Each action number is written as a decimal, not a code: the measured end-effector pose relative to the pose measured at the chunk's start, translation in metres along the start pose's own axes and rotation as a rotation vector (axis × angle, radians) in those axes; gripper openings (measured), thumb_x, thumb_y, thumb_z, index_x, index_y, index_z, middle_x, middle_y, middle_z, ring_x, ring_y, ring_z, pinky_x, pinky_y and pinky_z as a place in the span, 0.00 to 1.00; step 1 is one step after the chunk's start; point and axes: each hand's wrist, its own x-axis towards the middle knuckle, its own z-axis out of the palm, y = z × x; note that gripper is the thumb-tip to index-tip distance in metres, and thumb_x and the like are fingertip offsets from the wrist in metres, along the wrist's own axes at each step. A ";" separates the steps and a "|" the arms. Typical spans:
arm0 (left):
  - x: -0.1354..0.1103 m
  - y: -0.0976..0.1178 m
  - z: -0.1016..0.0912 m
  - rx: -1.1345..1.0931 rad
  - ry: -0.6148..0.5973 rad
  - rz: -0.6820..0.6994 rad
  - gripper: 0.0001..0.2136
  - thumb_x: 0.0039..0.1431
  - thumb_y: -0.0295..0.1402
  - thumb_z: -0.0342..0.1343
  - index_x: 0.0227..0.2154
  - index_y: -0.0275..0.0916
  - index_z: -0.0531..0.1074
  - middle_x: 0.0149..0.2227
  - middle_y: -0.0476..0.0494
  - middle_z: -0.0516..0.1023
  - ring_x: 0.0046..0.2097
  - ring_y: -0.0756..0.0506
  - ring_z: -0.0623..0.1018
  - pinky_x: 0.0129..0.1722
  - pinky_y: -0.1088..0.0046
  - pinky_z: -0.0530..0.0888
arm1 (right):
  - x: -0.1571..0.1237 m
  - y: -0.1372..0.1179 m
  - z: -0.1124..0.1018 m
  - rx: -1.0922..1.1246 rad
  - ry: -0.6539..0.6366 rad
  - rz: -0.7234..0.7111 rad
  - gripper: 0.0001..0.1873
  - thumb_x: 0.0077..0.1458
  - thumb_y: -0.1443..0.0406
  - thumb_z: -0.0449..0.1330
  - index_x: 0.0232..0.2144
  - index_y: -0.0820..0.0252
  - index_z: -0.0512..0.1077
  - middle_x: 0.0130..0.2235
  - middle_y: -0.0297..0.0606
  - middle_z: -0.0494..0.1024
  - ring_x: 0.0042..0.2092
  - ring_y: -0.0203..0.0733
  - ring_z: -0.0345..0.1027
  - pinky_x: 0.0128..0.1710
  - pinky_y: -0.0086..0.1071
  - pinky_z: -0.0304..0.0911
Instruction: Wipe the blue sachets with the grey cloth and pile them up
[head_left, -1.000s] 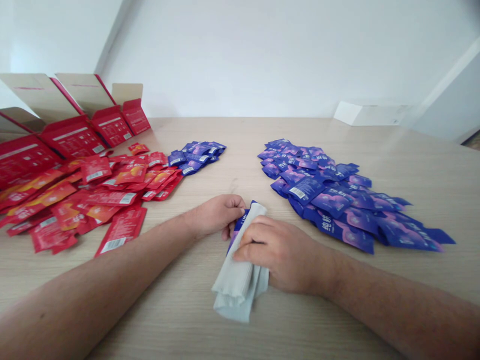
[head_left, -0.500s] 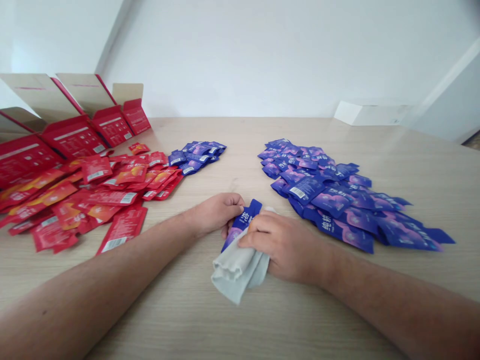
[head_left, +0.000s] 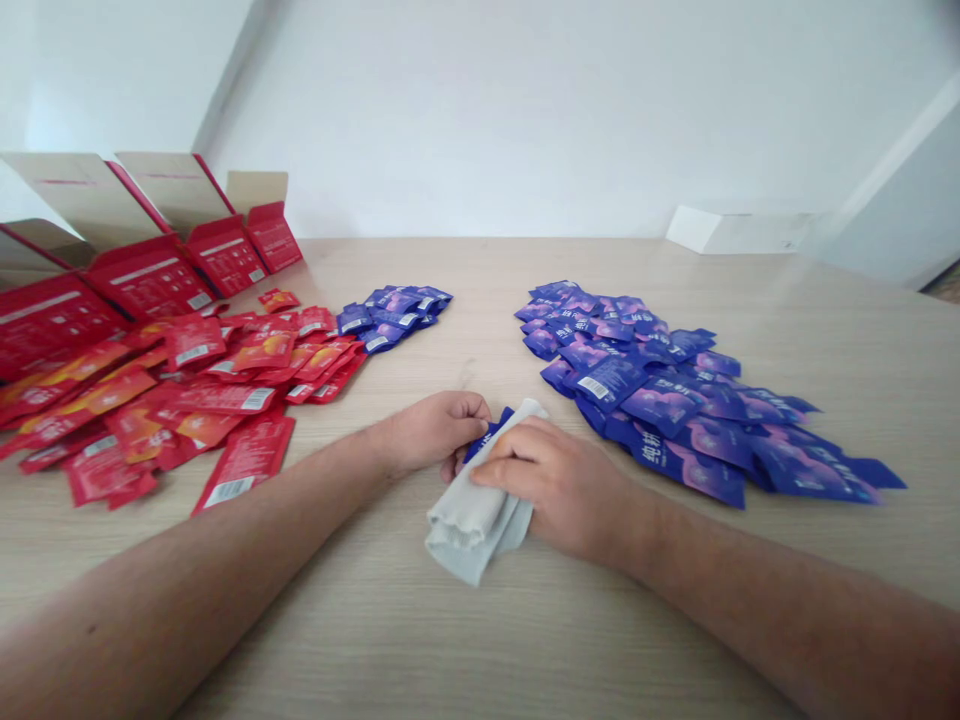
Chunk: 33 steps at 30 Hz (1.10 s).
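My left hand is closed on one end of a blue sachet near the middle of the wooden table. My right hand grips a folded pale grey cloth and presses it over the sachet, so only a small blue corner shows. A large heap of blue sachets lies just to the right of my hands. A smaller blue heap lies further back on the left.
Several red sachets are spread over the table's left side. Behind them stand open red cartons with raised flaps. A flat white box rests at the far right edge by the wall.
My right hand first drew the cloth back, baring the sachet's printed face, then pushed it forward over the sachet again. My left hand stayed put.
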 end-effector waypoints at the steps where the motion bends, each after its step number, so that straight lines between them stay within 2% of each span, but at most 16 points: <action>1: 0.000 0.000 0.000 0.005 -0.012 0.002 0.06 0.62 0.35 0.50 0.34 0.38 0.67 0.18 0.54 0.69 0.16 0.52 0.69 0.14 0.81 0.67 | 0.000 -0.001 0.001 0.008 -0.011 -0.046 0.12 0.62 0.67 0.60 0.48 0.59 0.75 0.45 0.42 0.76 0.48 0.46 0.67 0.50 0.40 0.64; 3: 0.000 0.000 0.000 0.014 -0.030 0.012 0.07 0.62 0.36 0.50 0.34 0.38 0.67 0.19 0.54 0.70 0.17 0.52 0.70 0.15 0.81 0.68 | 0.000 -0.003 0.001 0.012 -0.006 -0.085 0.12 0.63 0.67 0.59 0.48 0.59 0.76 0.45 0.42 0.76 0.48 0.46 0.67 0.50 0.40 0.65; 8: 0.001 -0.001 0.000 0.016 0.008 0.016 0.07 0.62 0.36 0.51 0.34 0.38 0.66 0.20 0.53 0.71 0.17 0.53 0.70 0.14 0.82 0.67 | -0.002 0.002 0.000 -0.001 0.045 0.057 0.15 0.59 0.71 0.61 0.49 0.59 0.75 0.44 0.43 0.76 0.48 0.47 0.67 0.49 0.42 0.65; 12: 0.000 0.000 0.001 0.021 -0.017 0.028 0.07 0.63 0.36 0.50 0.34 0.38 0.67 0.19 0.53 0.70 0.17 0.52 0.70 0.14 0.81 0.67 | -0.001 0.000 0.000 0.027 -0.002 -0.064 0.12 0.62 0.67 0.60 0.48 0.59 0.76 0.45 0.42 0.77 0.48 0.47 0.67 0.50 0.41 0.65; 14: 0.001 -0.001 0.001 0.019 -0.023 0.030 0.07 0.63 0.37 0.51 0.34 0.38 0.67 0.19 0.53 0.70 0.17 0.52 0.70 0.15 0.81 0.67 | -0.001 -0.001 0.001 0.022 -0.002 -0.078 0.12 0.62 0.67 0.59 0.48 0.59 0.76 0.46 0.42 0.77 0.48 0.47 0.67 0.51 0.41 0.64; 19: 0.001 -0.002 0.000 0.020 0.022 0.029 0.07 0.62 0.36 0.51 0.34 0.38 0.66 0.21 0.54 0.70 0.18 0.53 0.69 0.15 0.83 0.66 | -0.002 0.005 0.000 -0.008 0.025 0.078 0.17 0.58 0.72 0.61 0.50 0.59 0.75 0.45 0.43 0.76 0.49 0.47 0.67 0.50 0.42 0.65; 24: 0.000 -0.001 0.000 0.034 -0.021 0.032 0.08 0.63 0.37 0.51 0.34 0.38 0.67 0.21 0.52 0.71 0.18 0.53 0.70 0.16 0.81 0.68 | -0.002 0.001 0.001 0.018 0.009 -0.037 0.13 0.61 0.68 0.61 0.49 0.58 0.75 0.46 0.42 0.76 0.48 0.46 0.67 0.51 0.41 0.65; 29: 0.001 -0.003 0.000 0.034 0.036 0.037 0.07 0.62 0.37 0.51 0.34 0.38 0.67 0.21 0.54 0.70 0.18 0.53 0.69 0.16 0.83 0.66 | -0.001 0.003 -0.002 -0.006 0.022 0.098 0.16 0.58 0.72 0.61 0.49 0.59 0.75 0.45 0.43 0.76 0.48 0.46 0.67 0.50 0.41 0.65; 31: 0.001 -0.003 0.000 0.038 0.019 0.029 0.07 0.63 0.37 0.51 0.34 0.38 0.67 0.21 0.53 0.70 0.18 0.53 0.70 0.15 0.82 0.66 | -0.001 0.002 -0.001 0.006 0.011 0.064 0.15 0.58 0.71 0.61 0.49 0.59 0.75 0.45 0.42 0.77 0.48 0.46 0.67 0.50 0.41 0.65; 33: 0.001 -0.002 -0.001 0.039 -0.018 0.031 0.08 0.63 0.38 0.51 0.34 0.38 0.66 0.20 0.53 0.71 0.18 0.52 0.71 0.16 0.81 0.68 | -0.001 -0.001 -0.001 0.027 -0.015 -0.033 0.13 0.61 0.68 0.61 0.48 0.59 0.76 0.45 0.42 0.77 0.48 0.46 0.67 0.51 0.41 0.64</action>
